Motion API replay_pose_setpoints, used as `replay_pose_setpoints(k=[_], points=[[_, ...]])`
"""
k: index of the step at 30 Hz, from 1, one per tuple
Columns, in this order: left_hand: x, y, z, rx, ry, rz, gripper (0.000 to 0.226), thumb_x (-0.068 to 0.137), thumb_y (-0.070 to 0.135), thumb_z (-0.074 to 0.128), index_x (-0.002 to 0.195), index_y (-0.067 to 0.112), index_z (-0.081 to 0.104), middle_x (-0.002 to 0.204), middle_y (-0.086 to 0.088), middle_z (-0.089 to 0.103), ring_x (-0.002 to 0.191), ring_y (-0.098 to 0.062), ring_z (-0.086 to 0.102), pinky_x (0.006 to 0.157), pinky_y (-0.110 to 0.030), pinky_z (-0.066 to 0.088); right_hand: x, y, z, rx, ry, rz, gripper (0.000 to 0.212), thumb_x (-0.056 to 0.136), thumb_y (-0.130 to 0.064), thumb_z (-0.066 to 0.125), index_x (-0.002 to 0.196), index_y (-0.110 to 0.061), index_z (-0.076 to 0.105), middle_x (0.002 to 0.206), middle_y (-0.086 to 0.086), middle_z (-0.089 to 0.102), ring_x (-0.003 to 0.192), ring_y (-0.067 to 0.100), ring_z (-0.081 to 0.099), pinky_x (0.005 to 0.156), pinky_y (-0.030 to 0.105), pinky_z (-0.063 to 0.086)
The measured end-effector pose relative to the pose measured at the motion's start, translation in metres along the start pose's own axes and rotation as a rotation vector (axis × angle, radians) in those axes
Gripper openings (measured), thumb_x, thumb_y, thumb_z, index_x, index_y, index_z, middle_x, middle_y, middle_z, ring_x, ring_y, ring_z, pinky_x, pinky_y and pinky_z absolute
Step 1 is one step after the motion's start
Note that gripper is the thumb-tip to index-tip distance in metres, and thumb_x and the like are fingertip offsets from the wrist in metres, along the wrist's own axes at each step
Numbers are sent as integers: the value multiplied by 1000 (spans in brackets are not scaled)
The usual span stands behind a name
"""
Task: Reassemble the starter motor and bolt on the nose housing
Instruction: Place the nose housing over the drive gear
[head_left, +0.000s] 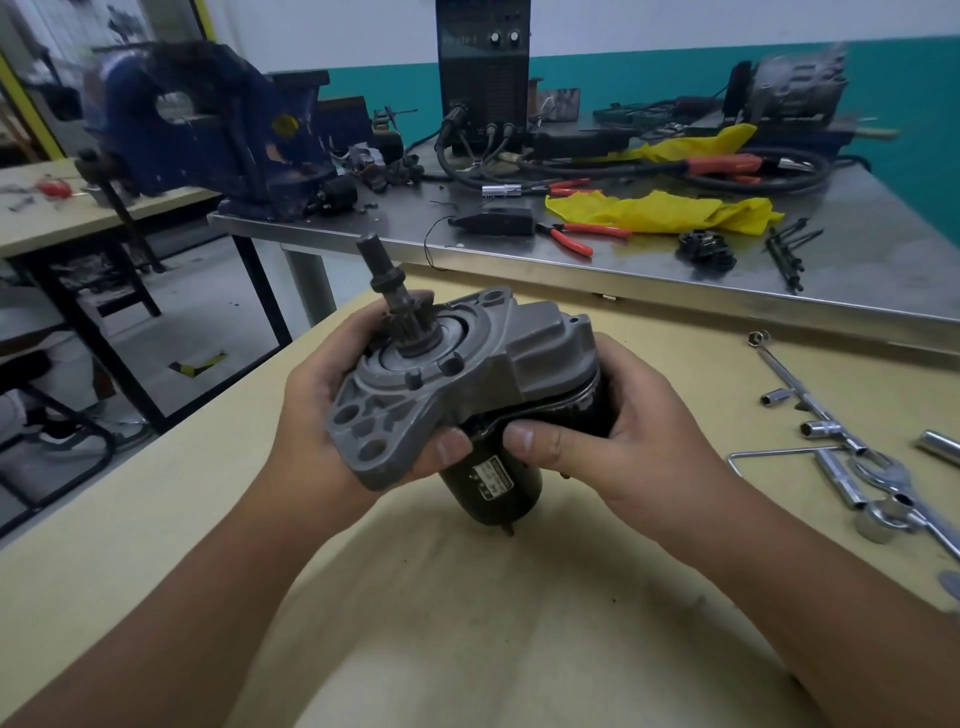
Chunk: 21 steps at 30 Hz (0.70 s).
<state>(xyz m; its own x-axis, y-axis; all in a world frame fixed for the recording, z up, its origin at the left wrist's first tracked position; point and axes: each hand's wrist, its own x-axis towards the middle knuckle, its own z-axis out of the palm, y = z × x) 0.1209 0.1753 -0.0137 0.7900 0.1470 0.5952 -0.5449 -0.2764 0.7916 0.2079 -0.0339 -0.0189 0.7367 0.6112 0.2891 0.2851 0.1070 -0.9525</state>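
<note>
Both forearms reach over the beige desk (156, 519). The left hand (317, 410) grips the grey nose housing (415, 384), the right hand (613, 431) curls round the black starter motor (493, 483), whose label is unreadable. Its shaft (382, 275) points up-left, beyond the fingers (530, 441); sockets (826, 431) lie right.

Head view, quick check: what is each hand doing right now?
Left hand: grips the grey nose housing.
Right hand: grips the black motor body, thumb along the seam.
</note>
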Motion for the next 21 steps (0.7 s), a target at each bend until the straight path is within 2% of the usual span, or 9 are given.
replay_pose_setpoints(k=[1, 4, 8, 11, 14, 15, 17, 19, 21], points=[[-1, -1, 3, 7, 8, 12, 85, 66, 45, 92, 136, 21, 50, 130, 13, 69, 123, -9, 66, 97, -19, 53, 0, 0, -1, -5, -2, -1, 63, 68, -29, 89, 125, -21, 62, 116, -3, 74, 110, 16, 70, 85, 37, 57], [-2, -3, 5, -3, -7, 17, 83, 66, 24, 86, 138, 17, 47, 132, 11, 68, 124, -11, 65, 98, -20, 53, -1, 0, -2, -16, -9, -5, 65, 69, -33, 88, 127, -23, 61, 118, -5, 73, 112, 15, 69, 87, 35, 58], [1, -2, 1, -48, -73, -26, 85, 70, 37, 91, 139, 15, 47, 135, 6, 66, 128, -16, 63, 101, -23, 52, -2, 0, -2, -21, -21, -10, 66, 70, -34, 87, 129, -23, 60, 121, -6, 72, 115, 13, 68, 92, 36, 59], [2, -1, -1, -3, -79, -51, 80, 67, 20, 84, 138, 12, 48, 135, 8, 67, 128, -14, 63, 100, -22, 52, -2, -1, -1, -33, -17, -3, 63, 72, -29, 88, 128, -25, 60, 120, -7, 73, 114, 13, 68, 93, 41, 59], [2, 4, 0, 52, -92, -32, 80, 66, 21, 81, 138, 14, 48, 135, 10, 67, 126, -11, 64, 98, -19, 52, -2, -5, -3, -85, -19, 1, 63, 71, -29, 87, 128, -27, 61, 120, -8, 73, 114, 13, 68, 95, 46, 57], [2, 6, 2, 72, -107, -22, 81, 65, 22, 81, 138, 14, 47, 136, 11, 66, 125, -9, 64, 98, -19, 52, -2, -7, -4, -97, -13, -2, 62, 70, -29, 87, 127, -28, 61, 119, -8, 73, 113, 12, 68, 93, 44, 57], [2, 8, 6, 98, -126, -5, 81, 64, 23, 81, 137, 16, 45, 134, 18, 66, 122, -4, 65, 97, -16, 52, -2, -11, -6, -64, -5, -10, 58, 71, -31, 84, 124, -30, 61, 112, -10, 74, 104, 8, 70, 83, 31, 58], [1, 8, 10, 140, -125, 22, 81, 65, 26, 82, 136, 18, 45, 130, 25, 66, 119, -1, 66, 96, -15, 51, -4, -19, -5, 76, -2, 29, 48, 71, -46, 76, 116, -35, 64, 104, -11, 75, 94, 4, 71, 70, 20, 55], [3, 7, 11, 193, -136, 72, 83, 66, 25, 82, 139, 16, 43, 132, 23, 65, 121, -2, 65, 97, -15, 51, -4, -25, -1, 140, 21, 113, 49, 70, -64, 64, 110, -36, 69, 100, -8, 76, 87, 5, 71, 64, 21, 52]])
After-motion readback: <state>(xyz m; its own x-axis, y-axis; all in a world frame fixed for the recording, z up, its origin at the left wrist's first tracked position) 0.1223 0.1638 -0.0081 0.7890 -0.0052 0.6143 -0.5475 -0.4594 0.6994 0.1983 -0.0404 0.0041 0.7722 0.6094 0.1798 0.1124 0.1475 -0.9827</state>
